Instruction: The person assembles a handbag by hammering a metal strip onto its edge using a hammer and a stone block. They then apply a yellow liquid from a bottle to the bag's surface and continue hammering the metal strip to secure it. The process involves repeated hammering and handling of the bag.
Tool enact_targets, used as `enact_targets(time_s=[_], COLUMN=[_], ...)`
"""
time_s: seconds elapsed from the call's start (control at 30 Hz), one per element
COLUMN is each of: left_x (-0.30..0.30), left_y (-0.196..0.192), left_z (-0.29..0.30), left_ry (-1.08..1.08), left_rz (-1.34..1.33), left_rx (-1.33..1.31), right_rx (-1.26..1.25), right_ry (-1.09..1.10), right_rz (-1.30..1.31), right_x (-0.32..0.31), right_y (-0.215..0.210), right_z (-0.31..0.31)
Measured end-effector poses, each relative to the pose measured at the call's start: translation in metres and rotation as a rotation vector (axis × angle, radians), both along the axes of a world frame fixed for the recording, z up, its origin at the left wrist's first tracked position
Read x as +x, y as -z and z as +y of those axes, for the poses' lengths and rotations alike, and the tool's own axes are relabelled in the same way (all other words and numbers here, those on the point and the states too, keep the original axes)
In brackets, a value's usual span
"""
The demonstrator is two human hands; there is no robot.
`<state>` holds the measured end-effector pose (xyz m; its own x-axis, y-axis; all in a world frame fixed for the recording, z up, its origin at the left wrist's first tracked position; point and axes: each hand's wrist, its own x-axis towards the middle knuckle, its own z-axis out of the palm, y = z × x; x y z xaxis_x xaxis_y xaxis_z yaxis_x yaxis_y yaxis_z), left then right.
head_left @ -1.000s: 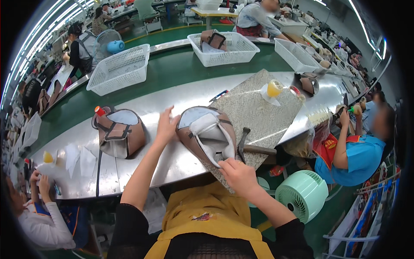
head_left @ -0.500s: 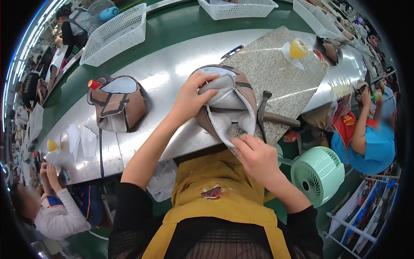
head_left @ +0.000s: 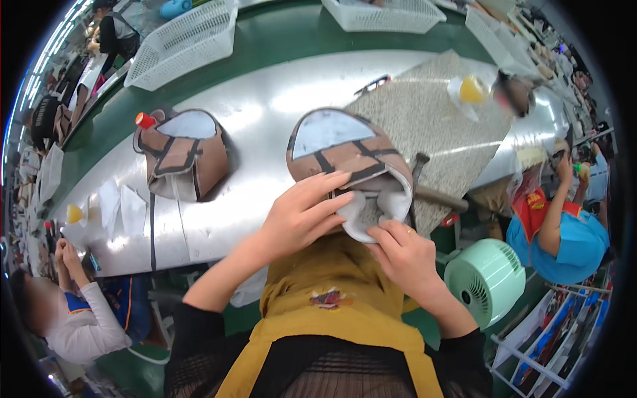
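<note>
A brown bag (head_left: 345, 162) with black strips, a pale blue panel and grey padded lining lies in front of me, its opening facing my body. My left hand (head_left: 305, 215) has the left edge of the opening between its long fingers and the lower digit. Between thumb and fingers, my right hand (head_left: 405, 255) pinches the near rim of the lining. Just right of the bag lies a hammer (head_left: 438, 198), its head partly hidden. A similar brown bag (head_left: 182, 156) stands to the left, a red-capped item (head_left: 144, 120) beside it.
Under the hammer is a speckled stone slab (head_left: 438, 99) on the metal table (head_left: 265, 99). A yellow pot (head_left: 472, 89) and a pen (head_left: 373, 85) lie farther back. White baskets (head_left: 182, 46) line the far side. A green fan (head_left: 484, 282) stands near right; co-workers sit at both sides.
My left hand has come down and nearer from inside the raised flap to the opening's edge. The flap is folded down, showing the pale blue panel. My right hand keeps its pinch.
</note>
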<state>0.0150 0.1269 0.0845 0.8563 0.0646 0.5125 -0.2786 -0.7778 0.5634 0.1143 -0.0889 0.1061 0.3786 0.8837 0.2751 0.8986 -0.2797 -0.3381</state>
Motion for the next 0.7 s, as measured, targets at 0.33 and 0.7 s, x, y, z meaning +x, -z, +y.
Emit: enact_targets(time_s=[0.33,0.7], left_x=[-0.052,-0.056], left_y=[0.049,0.076], left_z=[0.023,0.008], left_ry=[-0.493,-0.538], left_rz=[0.016,-0.034], left_rx=[-0.333,-0.141], right_rx=[0.405,0.46], right_ry=[-0.019,0.165], right_rz=[0.026,0.244], right_x=[0.075,0.206], right_y=[-0.079,-0.118], right_z=[0.026,0.078])
